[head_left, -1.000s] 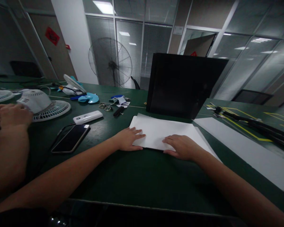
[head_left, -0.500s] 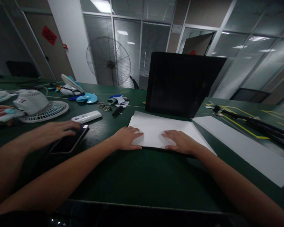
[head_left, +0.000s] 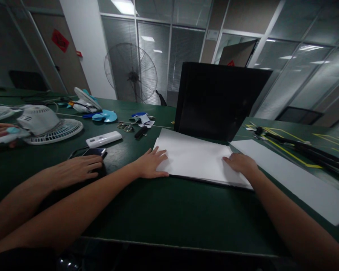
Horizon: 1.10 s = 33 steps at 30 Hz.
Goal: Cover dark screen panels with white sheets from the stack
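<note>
A stack of white sheets [head_left: 194,156] lies in front of me on a thin black base, whose edge shows along the front. Behind it a large black panel [head_left: 217,101], like a raised cover, stands upright. My left hand [head_left: 151,163] rests on the left edge of the sheets, fingers spread and thumb along the front corner. At the right edge of the sheets is my right hand [head_left: 241,163], its thumb on top and its other fingers curled at the edge, partly hidden.
Another person's hand [head_left: 79,169] lies over a phone [head_left: 97,151] on the left; a further hand [head_left: 0,133] is by a white fan part [head_left: 39,120]. A white device [head_left: 104,139], glasses [head_left: 125,127] and a long white board [head_left: 293,177] lie on the green table [head_left: 186,214].
My right hand has slid rightward from the middle of the sheets to their right edge, its fingers now curled. My left hand stays nearly in place. The other person's hand has lowered over the phone.
</note>
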Motion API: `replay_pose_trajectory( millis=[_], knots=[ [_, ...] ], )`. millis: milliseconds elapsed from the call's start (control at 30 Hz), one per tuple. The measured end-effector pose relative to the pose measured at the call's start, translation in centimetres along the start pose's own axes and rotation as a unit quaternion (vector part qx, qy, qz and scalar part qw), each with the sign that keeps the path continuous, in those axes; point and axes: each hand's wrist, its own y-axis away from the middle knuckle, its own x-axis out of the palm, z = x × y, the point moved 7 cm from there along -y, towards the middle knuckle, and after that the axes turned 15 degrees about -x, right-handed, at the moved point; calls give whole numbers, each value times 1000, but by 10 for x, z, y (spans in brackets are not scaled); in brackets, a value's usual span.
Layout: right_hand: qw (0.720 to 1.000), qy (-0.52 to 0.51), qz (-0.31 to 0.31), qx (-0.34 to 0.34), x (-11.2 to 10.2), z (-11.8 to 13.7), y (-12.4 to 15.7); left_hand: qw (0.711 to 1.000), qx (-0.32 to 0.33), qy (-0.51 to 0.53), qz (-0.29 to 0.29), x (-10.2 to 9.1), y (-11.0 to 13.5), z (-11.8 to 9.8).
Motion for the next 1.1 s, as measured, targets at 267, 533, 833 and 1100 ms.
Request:
replay_pose_trajectory(
  millis=[267, 533, 833, 1100],
  knots=[
    [1000, 15, -6, 11, -7, 19, 7, 997, 3, 72, 3, 9, -8, 19],
    [1000, 23, 0, 11, -4, 21, 8, 994, 17, 107, 12, 11, -11, 22],
    [999, 22, 7, -36, 7, 23, 1, 980, 40, 195, -17, 11, -14, 28],
    [1000, 18, -5, -24, 12, 24, -2, 976, 58, 206, -48, 6, -14, 25]
  ],
)
